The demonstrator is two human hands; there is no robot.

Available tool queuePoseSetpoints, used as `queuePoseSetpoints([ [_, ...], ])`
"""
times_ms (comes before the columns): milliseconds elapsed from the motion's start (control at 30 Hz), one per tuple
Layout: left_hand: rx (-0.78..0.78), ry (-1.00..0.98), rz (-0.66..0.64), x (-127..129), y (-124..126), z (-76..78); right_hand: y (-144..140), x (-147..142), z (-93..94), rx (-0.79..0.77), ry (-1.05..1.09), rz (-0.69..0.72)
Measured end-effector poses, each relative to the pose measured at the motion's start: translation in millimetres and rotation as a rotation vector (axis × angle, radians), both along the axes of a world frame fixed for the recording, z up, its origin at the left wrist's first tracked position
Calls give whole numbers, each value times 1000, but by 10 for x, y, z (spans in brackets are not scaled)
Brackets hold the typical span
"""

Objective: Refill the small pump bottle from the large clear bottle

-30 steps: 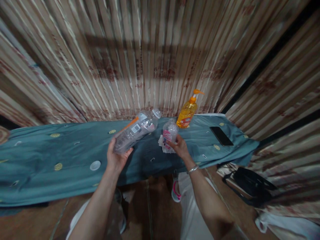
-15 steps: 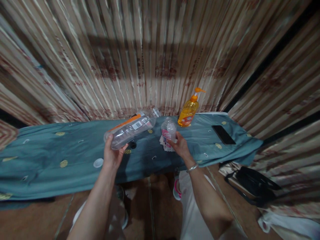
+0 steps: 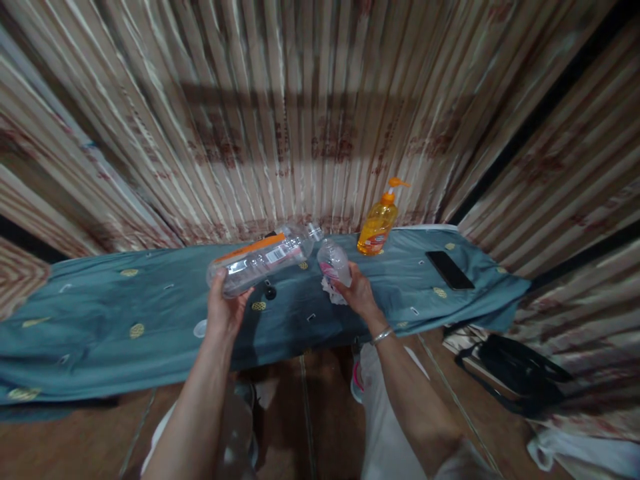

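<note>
Small bottle (image 3: 334, 261) base behind right-hand fingers (image 3: 345, 288); label blurred

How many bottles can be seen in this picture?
3: a large clear bottle tilted in the left hand, a small clear bottle in the right hand, and an orange pump bottle standing behind on the table.

Going off the pump bottle (image 3: 377, 223) at the back of the table (image 3: 100, 320): phone (image 3: 449, 269) lies to its right, small bottle (image 3: 334, 261) just left, big bottle (image 3: 260, 259) further left, tipped sideways.
</note>
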State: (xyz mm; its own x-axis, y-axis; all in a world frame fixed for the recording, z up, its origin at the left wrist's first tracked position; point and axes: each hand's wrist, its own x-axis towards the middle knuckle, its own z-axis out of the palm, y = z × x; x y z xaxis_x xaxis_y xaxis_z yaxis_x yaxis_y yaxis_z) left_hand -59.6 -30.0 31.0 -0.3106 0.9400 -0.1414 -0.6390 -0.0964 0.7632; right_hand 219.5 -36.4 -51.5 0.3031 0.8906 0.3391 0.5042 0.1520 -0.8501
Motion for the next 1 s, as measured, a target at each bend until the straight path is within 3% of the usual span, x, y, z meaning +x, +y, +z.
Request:
queuePoseSetpoints([
  [600,19,5,99,-43,110,79,-20,44,-113,-21,-166,34],
  [1000,62,42,131,-73,159,-3,-9,27,-162,2,-273,28],
])
